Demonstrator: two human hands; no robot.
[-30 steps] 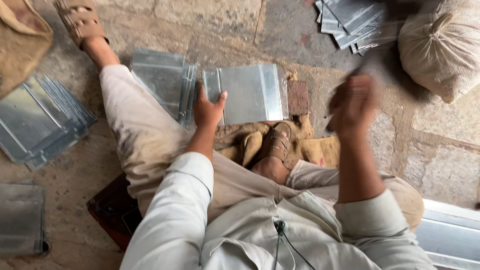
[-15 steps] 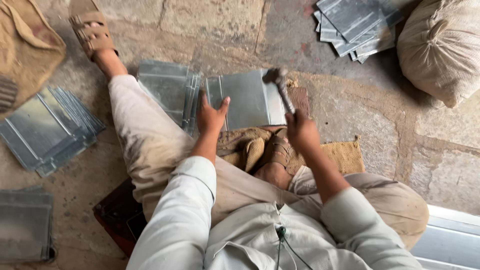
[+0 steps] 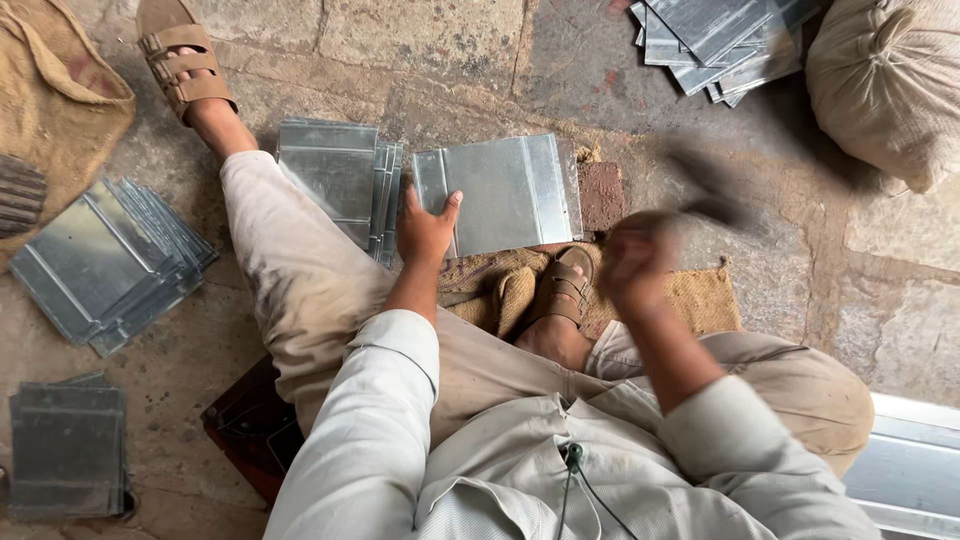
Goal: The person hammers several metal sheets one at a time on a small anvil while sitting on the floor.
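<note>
The folded galvanized sheet-metal panel [image 3: 505, 195] is lying flat on the stone floor [image 3: 440, 50] against a brick [image 3: 602, 196], the left hand [image 3: 426, 228] is pressing open-palmed on its near edge to steady it, and the right hand [image 3: 632, 262] is gripping a raised, motion-blurred hammer [image 3: 712, 190] above it.

A floor [image 3: 440, 40] of large, uneven stone slabs, grey-brown and dusty, with cracked mortar joints. Places are given from a reddish brick [image 3: 602, 195] set near the middle of the floor. Far left of the brick, at the upper left corner, lies crumpled burlap [image 3: 60, 95]. Far right of it, at the upper right corner, sits a full, pale cloth sack [image 3: 885, 85]. Just below the brick, a burlap mat [image 3: 700, 295] is spread on the stone. Light is soft, even daylight with faint shadows.
</note>
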